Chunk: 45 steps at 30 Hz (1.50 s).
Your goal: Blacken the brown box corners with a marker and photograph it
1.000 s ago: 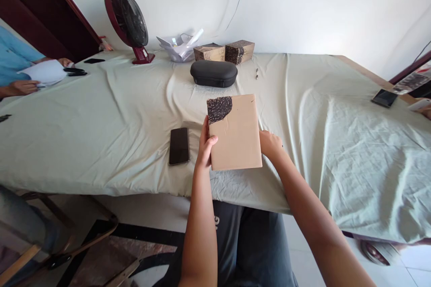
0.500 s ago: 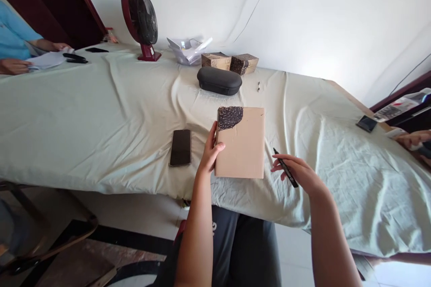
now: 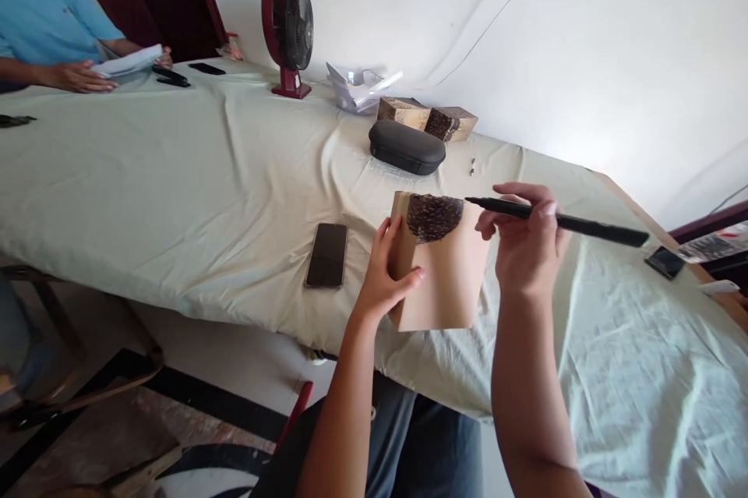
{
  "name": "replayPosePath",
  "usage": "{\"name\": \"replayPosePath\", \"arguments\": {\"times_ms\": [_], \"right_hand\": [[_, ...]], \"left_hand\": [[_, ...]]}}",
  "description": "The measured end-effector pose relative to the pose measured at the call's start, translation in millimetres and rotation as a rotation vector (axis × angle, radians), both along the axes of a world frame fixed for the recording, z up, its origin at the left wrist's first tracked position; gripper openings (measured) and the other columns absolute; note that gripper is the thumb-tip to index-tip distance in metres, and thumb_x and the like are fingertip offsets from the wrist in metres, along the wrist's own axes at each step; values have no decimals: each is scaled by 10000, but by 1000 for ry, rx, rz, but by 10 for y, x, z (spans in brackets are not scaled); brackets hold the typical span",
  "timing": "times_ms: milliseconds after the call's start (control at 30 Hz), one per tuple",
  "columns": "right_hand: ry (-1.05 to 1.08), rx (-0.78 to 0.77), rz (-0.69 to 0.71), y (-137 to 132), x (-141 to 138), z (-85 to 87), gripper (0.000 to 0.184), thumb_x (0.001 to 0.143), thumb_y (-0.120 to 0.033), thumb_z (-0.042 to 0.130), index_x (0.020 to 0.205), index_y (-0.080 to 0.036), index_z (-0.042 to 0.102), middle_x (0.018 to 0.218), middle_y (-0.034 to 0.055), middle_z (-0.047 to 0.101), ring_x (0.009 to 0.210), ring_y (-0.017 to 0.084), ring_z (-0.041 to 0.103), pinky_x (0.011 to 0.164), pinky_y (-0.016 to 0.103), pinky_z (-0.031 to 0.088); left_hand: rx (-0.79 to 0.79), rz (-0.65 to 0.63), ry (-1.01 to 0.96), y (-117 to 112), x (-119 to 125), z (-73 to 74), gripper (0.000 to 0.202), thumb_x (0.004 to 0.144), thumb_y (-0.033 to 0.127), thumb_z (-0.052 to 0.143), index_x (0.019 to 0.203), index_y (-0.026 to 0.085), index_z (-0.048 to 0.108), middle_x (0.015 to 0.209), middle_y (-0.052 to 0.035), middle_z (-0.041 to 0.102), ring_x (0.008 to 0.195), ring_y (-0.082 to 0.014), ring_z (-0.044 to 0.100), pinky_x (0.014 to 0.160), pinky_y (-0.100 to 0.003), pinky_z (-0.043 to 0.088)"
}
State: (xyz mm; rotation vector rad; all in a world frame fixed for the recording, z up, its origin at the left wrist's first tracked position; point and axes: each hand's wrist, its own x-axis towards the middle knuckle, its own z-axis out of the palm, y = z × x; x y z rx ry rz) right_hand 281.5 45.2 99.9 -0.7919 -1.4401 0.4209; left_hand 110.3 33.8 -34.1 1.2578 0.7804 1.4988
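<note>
My left hand (image 3: 386, 280) grips the left edge of a tan cardboard box (image 3: 447, 272), tilted up off the pale green tablecloth (image 3: 175, 171). The box's top left corner carries a patch of dense black scribble (image 3: 433, 216). My right hand (image 3: 526, 241) is closed round a long black marker (image 3: 561, 221), held level above the box, its tip pointing left over the scribbled patch.
A black phone (image 3: 327, 254) lies left of the box. Behind are a black zip case (image 3: 407, 147), two scribbled boxes (image 3: 426, 118), crumpled paper (image 3: 359, 86) and a red fan (image 3: 289, 30). A person in blue (image 3: 52, 22) sits far left with papers. Another phone (image 3: 665, 262) lies at the right edge.
My right hand picked the marker up from the cloth and raised it over the box. My left hand tilted the box up. The camera swung right.
</note>
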Motion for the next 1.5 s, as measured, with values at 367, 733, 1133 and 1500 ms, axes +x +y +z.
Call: {"name": "replayPosePath", "arguments": {"times_ms": [367, 733, 1133, 1500], "right_hand": [[-277, 115, -46, 25, -222, 78, 362, 1041, -503, 660, 778, -258, 702, 623, -19, 568, 509, 135, 469, 488, 318, 387], [-489, 103, -106, -43, -259, 162, 363, 1052, -444, 677, 743, -255, 658, 612, -25, 557, 536, 131, 470, 517, 304, 429], [-483, 119, -124, -39, -236, 143, 359, 1042, -284, 627, 696, -245, 541, 620, -44, 424, 540, 123, 376, 547, 322, 317], [-410, 74, -162, -84, -111, 175, 473, 1044, -534, 670, 671, -248, 610, 582, -18, 418, 540, 147, 375, 540, 341, 257]], "left_hand": [[172, 222, 442, -269, -11, 333, 1045, 775, 447, 940, 1689, 410, 435, 1841, -81, 191, 1631, -514, 273, 1352, -701, 203], [159, 227, 384, -294, 19, 381, 1008, 748, 433, 969, 1647, 397, 513, 1828, -69, 238, 1622, -533, 287, 1355, -707, 204], [172, 203, 410, -300, 35, 391, 1030, 749, 421, 976, 1661, 412, 496, 1843, -43, 206, 1642, -533, 247, 1362, -684, 191], [231, 248, 661, -315, 63, 401, 1067, 783, 457, 905, 1706, 364, 379, 1835, -135, 166, 1644, -480, 298, 1319, -662, 303]]}}
